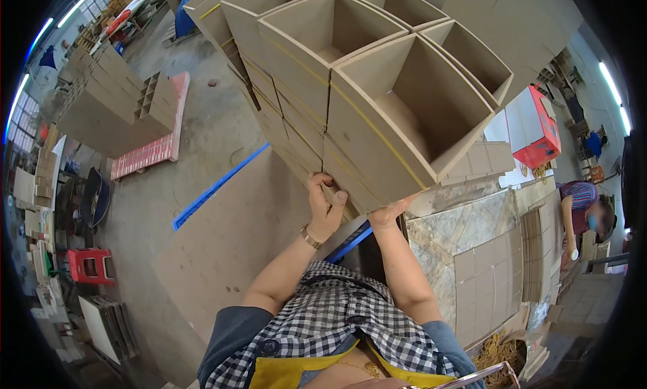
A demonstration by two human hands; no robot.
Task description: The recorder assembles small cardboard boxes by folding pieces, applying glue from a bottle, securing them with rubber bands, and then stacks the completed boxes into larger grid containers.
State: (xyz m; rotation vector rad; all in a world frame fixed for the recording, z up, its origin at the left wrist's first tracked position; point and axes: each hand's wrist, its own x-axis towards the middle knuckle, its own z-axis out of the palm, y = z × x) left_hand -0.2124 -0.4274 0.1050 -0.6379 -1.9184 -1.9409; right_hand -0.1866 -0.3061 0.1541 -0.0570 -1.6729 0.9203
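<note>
Before me rises a tall stack of open-topped brown cardboard boxes [377,143], set in rows with thin yellow lines along their sides. My left hand [327,203] is at the stack's lower near edge, fingers curled against the cardboard and thumb raised. Beside it, my right hand [392,211] grips the bottom near corner from below, its fingers partly hidden by the box. The insides of the nearest boxes look bare. What the stack rests on is mostly hidden, though a blue edge [350,244] shows under my hands.
A large brown board [229,234] lies to the left beside a blue strip [219,187]. Farther left are a red stool [91,265] and more boxes on a pink pallet [145,161]. On the right, flat cardboard sheets [488,281] lie near another person [581,210].
</note>
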